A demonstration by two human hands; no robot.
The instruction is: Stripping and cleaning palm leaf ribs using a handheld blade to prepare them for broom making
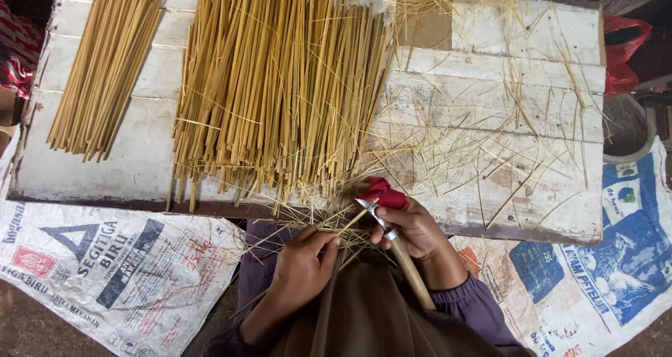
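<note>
From the head camera, a thin pale-yellow split bamboo strip (pixel 353 222) lies slanted between both hands, just below the near edge of the worn white wooden plank board (pixel 490 84). The left hand (pixel 302 264) has its fingers curled together, pinching the strip's lower end. The right hand (pixel 413 227), forefinger wrapped in red cloth (pixel 381 192), is closed around a small knife with a wooden handle (pixel 402 259), the blade touching the strip. Heaps of long yellow bamboo sticks (pixel 280 84) lie on the board.
</note>
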